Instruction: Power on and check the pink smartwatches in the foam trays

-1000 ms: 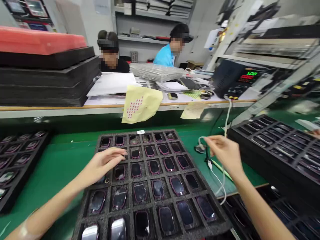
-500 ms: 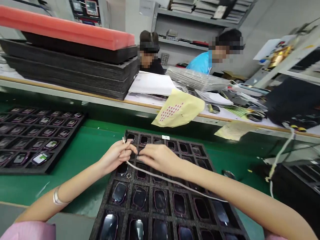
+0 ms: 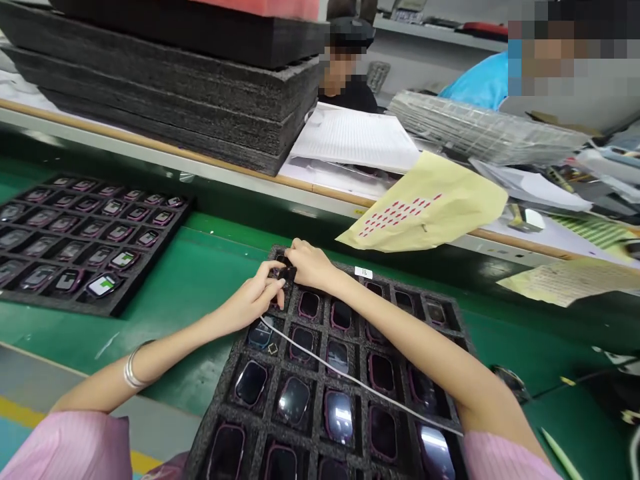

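Note:
A black foam tray [image 3: 227, 393] with several small dark-screened devices in its pockets lies on the green belt before me. Both my hands meet at its far left corner. My left hand [image 3: 255, 301] is pinched closed, and a thin white cable [image 3: 350, 380] runs from it across the tray toward the right. My right hand [image 3: 307, 263] is closed on a small dark device [image 3: 287, 273] at that corner, touching my left fingertips.
A second foam tray [image 3: 120, 303] of devices lies at the left on the green belt [image 3: 200, 267]. Behind it, a raised bench holds stacked black foam sheets [image 3: 175, 87], white papers [image 3: 355, 137] and a yellow sheet [image 3: 430, 207]. Two people sit beyond.
My view has come closer and lower. Both hands have moved to the tray's far corner, my right hand now gripping a small dark device; the white cable still trails from my left hand.

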Available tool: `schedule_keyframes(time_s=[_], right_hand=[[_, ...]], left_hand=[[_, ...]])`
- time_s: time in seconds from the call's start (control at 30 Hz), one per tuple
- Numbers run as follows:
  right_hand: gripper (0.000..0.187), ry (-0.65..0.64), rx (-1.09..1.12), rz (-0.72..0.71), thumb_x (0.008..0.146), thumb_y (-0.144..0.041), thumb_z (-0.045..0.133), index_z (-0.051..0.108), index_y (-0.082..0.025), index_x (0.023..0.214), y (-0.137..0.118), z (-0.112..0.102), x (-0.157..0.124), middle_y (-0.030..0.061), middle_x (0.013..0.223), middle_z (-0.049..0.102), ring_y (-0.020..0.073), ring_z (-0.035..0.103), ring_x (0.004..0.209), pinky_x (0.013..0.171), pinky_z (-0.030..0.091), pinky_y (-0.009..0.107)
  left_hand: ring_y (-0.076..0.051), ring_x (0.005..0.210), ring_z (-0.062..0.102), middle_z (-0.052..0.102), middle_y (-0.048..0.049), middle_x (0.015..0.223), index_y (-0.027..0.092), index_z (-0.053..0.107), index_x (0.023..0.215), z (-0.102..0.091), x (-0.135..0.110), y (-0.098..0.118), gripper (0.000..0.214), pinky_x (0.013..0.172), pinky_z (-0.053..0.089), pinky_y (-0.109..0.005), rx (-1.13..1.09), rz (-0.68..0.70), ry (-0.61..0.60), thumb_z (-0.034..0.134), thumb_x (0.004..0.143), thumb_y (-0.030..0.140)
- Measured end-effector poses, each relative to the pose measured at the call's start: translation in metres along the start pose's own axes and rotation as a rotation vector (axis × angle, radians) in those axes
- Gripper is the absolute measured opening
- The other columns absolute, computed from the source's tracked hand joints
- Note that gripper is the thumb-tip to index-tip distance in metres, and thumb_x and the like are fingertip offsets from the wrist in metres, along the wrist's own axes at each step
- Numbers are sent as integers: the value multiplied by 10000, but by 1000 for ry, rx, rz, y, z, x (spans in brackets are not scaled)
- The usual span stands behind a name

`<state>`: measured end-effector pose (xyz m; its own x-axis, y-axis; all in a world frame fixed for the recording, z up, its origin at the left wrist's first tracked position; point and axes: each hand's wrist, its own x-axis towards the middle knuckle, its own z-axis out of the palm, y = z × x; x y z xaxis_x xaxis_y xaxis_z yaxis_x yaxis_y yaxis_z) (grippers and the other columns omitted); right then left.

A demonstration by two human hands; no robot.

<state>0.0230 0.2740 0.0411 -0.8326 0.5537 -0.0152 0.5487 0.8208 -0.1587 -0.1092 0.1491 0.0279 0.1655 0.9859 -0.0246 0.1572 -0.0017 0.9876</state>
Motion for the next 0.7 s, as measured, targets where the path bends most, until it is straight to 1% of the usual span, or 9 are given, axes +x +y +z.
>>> schedule_keyframes(time_s=[0.07, 0.13, 0.27, 0.33, 0.37, 0.43, 0.53, 0.63, 0.7], right_hand=[[133, 28, 33, 0, 758, -154, 654, 661, -104, 881, 4, -1, -1, 165, 971, 586, 324, 595, 897, 666, 511, 393], [160, 79, 81, 14, 768, -207, 671, 656, -110, 894, 12, -5, -7, 154, 1019, 591, 297, 605, 904, 698, 520, 386], [291, 217, 279, 39, 851, -383, 609, 633, -112, 954, 25, -17, -41, 127, 1072, 621, 218, 638, 912, 740, 547, 316], [320, 313, 523, -1, 847, -393, 623, 620, -121, 1016, 23, -22, -65, 93, 973, 673, 194, 667, 821, 734, 561, 309], [332, 334, 564, -37, 820, -389, 663, 620, -134, 1028, 20, -22, -77, 83, 964, 684, 196, 671, 805, 743, 563, 317], [365, 319, 521, -116, 790, -354, 707, 610, -151, 1078, 13, -19, -95, 95, 1019, 685, 230, 669, 879, 802, 555, 357], [408, 274, 388, -191, 815, -324, 692, 574, -144, 1161, 6, -9, -107, 144, 1123, 650, 285, 622, 1034, 887, 524, 425], [442, 229, 306, -224, 854, -316, 651, 530, -143, 1243, 9, -3, -106, 157, 1169, 612, 293, 589, 1084, 907, 515, 441], [446, 186, 260, -256, 878, -297, 622, 505, -142, 1280, 12, -2, -104, 156, 1181, 591, 289, 571, 1093, 904, 515, 439]], left_hand=[[-58, 380, 358, 633, -23, 674, 92, 556, 1020, 2, 3, 3, 396, 410, 321, -200, -83, -58, -29, 381, 940, 438], [-69, 436, 443, 664, -79, 732, 80, 608, 868, 5, 4, 5, 423, 424, 366, -197, -226, -123, -24, 437, 914, 464], [-133, 703, 605, 672, -129, 920, 83, 641, 878, 13, 6, 2, 330, 593, 498, -215, -520, -204, -26, 622, 828, 408], [-136, 683, 617, 661, -111, 901, 93, 628, 887, 19, 7, -1, 294, 584, 507, -224, -589, -236, -59, 659, 804, 374], [-134, 649, 614, 653, -95, 848, 97, 619, 878, 22, 8, -2, 281, 552, 500, -221, -612, -252, -78, 666, 797, 362], [-138, 611, 605, 620, -65, 727, 97, 604, 819, 28, 9, -4, 248, 510, 484, -213, -657, -280, -116, 664, 789, 335], [-159, 654, 610, 594, -62, 670, 91, 597, 736, 37, 11, -4, 174, 566, 512, -240, -754, -275, -153, 610, 774, 260], [-188, 732, 635, 626, -80, 779, 91, 605, 808, 41, 11, -5, 142, 665, 541, -300, -805, -243, -188, 562, 729, 201], [-203, 758, 652, 642, -80, 803, 102, 586, 910, 43, 10, -6, 201, 673, 543, -310, -741, -250, -185, 576, 749, 221]])
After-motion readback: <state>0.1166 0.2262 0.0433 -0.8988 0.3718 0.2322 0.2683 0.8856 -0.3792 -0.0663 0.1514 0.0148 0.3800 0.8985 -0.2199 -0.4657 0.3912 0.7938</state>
